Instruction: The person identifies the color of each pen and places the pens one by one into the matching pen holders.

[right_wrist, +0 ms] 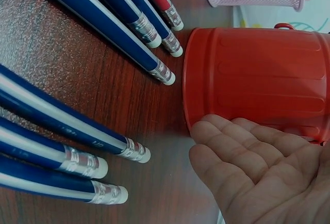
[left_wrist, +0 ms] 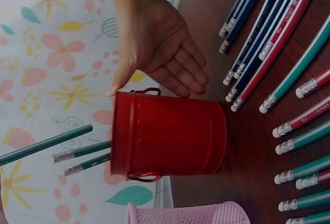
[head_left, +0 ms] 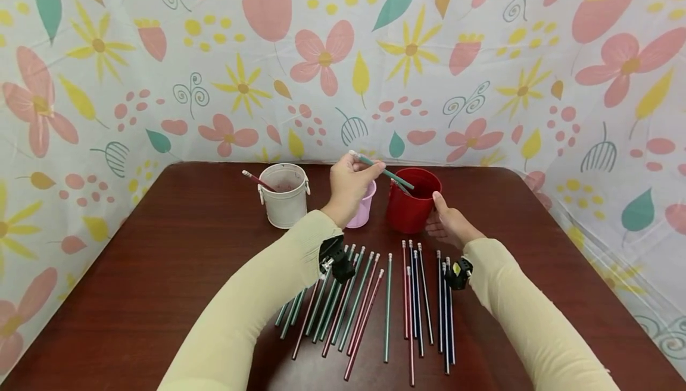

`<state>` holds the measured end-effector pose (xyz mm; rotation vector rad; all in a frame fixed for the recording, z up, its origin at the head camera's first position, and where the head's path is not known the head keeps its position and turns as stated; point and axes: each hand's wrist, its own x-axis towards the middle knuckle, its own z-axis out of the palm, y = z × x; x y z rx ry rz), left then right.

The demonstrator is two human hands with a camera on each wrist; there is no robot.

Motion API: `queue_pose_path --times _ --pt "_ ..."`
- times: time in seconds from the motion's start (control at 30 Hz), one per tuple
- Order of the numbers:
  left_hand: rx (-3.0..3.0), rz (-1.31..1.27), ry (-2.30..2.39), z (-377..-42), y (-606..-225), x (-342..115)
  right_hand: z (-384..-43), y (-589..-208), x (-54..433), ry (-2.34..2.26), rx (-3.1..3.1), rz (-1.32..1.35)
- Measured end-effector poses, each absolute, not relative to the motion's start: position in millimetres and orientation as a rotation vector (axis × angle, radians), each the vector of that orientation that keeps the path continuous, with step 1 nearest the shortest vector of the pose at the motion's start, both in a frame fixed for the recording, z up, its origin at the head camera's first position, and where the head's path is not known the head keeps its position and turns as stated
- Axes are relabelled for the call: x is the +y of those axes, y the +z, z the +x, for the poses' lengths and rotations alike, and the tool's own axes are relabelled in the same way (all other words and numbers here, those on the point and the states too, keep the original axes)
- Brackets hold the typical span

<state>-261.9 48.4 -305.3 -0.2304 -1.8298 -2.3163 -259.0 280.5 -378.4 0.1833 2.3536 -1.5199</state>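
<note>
Now the left hand (head_left: 347, 187) pinches a green pencil (head_left: 395, 177) between thumb and fingers, its lower end above the red bucket (head_left: 409, 212); the right hand (head_left: 452, 221) touches that bucket's side, fingers extended, thumb at the rim.

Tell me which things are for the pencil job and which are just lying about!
Probably for the job:
green pencil, held in the left hand
red bucket, the right hand touching its rim
loose pencils on the table
white bucket, with a red pencil in it
maybe the pink cup

Just there, it seems:
flowery cloth behind
black wrist gadgets
</note>
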Motion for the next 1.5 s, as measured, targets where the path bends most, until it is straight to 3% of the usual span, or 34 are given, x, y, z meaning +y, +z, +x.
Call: queue_pose_path --times 0.4,0.83,1.5 --pt "-1.942 -0.236 -2.358 -263 -314 78 -258 -379 283 -1.509 2.368 0.184" --pt "-2.079 -0.144 -2.223 -267 -331 81 -259 -380 280 -1.52 2.37 0.189" --pt "-2.574 -0.391 -1.819 -284 -348 85 -259 -377 281 -1.509 2.364 0.208"
